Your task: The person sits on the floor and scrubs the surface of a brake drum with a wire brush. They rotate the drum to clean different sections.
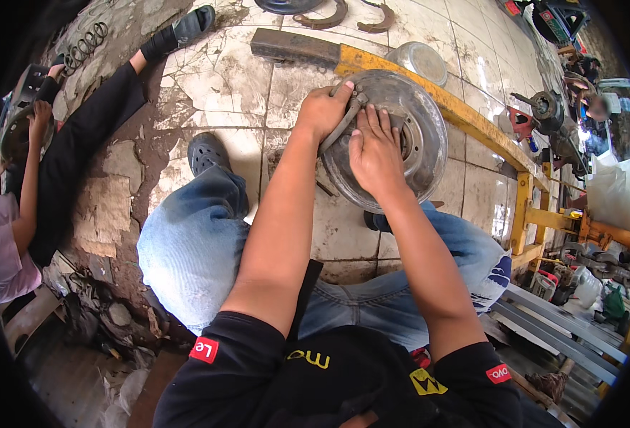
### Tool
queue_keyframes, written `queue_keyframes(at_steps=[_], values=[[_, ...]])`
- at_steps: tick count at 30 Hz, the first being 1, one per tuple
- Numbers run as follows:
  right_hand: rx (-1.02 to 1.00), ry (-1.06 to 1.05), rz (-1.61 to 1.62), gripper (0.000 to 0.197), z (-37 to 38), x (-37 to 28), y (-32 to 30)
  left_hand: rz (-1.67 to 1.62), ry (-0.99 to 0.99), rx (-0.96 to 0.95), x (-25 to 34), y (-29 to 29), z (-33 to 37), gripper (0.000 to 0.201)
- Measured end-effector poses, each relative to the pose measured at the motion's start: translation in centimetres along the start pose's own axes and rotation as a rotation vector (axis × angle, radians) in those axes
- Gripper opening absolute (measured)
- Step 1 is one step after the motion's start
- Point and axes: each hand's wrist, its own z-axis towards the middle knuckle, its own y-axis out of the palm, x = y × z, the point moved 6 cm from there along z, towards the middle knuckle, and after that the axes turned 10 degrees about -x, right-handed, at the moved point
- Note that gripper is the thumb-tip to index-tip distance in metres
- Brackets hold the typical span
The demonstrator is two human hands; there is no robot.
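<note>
Both hands work on a round metal brake plate propped on the tiled floor.

Left hand point(323, 110) fingers grip a curved brake shoe point(342, 121) at the brake plate point(418, 139) left edge; right hand point(374, 153) fingers lie spread flat on its face. A yellow steel frame point(465, 114) hems the right; open floor point(222, 78) lies left.

Left hand point(323, 108) gripping, right hand point(375, 151) flat.

We look down from our head, close over our own forearms, at the tiled floor point(222, 78) ahead.
</note>
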Motion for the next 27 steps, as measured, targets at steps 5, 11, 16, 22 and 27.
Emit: queue_keyframes(at_steps=[5, 11, 16, 22, 27], values=[[-0.032, -0.025, -0.022, 0.050, -2.0, -0.4, 0.8, 0.108, -0.002, 0.086, -0.4, -0.1, 0.0, 0.066], [0.055, 0.029, -0.034, 0.050, 0.4, -0.2, 0.3, -0.056, 0.021, 0.050, -0.6, -0.2, 0.5, 0.065], [0.022, 0.074, -0.032, 0.052, -0.9, -0.5, 1.0, -0.005, 0.008, 0.021, -0.1, 0.0, 0.5, 0.063], [0.013, 0.056, 0.013, 0.053, 0.4, -0.2, 0.5, -0.009, 0.005, 0.079, -1.8, 0.0, 1.3, 0.063], [-0.018, 0.026, -0.024, 0.052, -1.6, 0.4, 1.1, 0.015, 0.028, 0.050, -0.6, 0.4, 0.6, 0.066]])
